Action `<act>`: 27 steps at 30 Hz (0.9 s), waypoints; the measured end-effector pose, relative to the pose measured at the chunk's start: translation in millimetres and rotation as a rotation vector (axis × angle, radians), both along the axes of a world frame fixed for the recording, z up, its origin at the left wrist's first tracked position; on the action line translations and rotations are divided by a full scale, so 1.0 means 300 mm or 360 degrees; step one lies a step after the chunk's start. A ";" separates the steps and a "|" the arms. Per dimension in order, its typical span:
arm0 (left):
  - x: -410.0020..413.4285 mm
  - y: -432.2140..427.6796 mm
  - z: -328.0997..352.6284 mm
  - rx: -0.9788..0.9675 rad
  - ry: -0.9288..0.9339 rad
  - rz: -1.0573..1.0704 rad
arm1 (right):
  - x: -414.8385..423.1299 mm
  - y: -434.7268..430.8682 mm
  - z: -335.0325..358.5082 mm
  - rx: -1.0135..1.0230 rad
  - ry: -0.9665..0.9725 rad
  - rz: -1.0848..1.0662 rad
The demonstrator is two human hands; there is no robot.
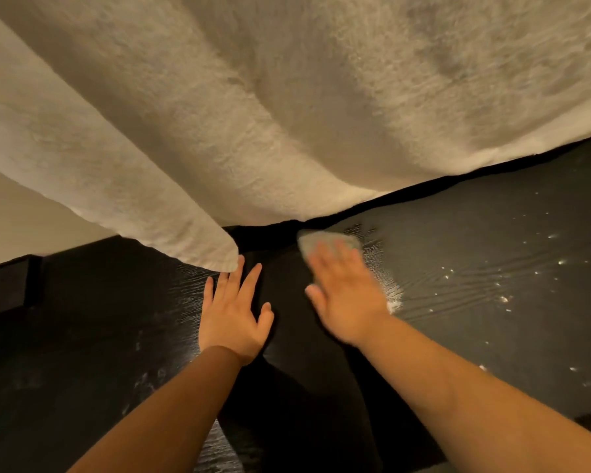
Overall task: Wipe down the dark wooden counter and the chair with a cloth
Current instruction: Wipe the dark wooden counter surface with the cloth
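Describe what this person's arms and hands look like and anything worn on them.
Both hands are bare: no gloves on the left hand or the right hand. The left forearm and right forearm are uncovered to the frame's edge, no sleeve in view. No watch, bracelet or ring shows; the right hand is blurred, so small items there are uncertain.

Two bare forearms (171, 404), uncovered right down to the wrists, left hand (234, 315) in sharp view with slim fingers (249, 281), right hand (347, 295) softened by blur, its fingertips indistinct, warm dim light over both arms
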State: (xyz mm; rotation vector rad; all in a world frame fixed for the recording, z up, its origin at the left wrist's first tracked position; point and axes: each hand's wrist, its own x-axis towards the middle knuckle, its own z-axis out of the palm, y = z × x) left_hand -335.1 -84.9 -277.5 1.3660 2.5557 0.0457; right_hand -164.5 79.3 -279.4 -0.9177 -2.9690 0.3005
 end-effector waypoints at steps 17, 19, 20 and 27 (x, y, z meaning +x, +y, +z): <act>0.002 0.009 0.012 -0.0060 -0.0013 0.0005 | 0.021 0.036 -0.026 -0.0084 0.0024 0.0451; 0.002 0.011 0.014 -0.0065 -0.0018 0.0017 | 0.038 0.113 -0.031 -0.0079 0.0002 0.0476; 0.002 0.011 0.014 -0.0062 -0.0017 0.0020 | 0.036 0.162 -0.033 -0.0070 -0.0020 0.0379; 0.003 0.008 0.011 -0.0047 -0.0004 0.0024 | -0.028 0.195 0.012 -0.0064 -0.0077 -0.0212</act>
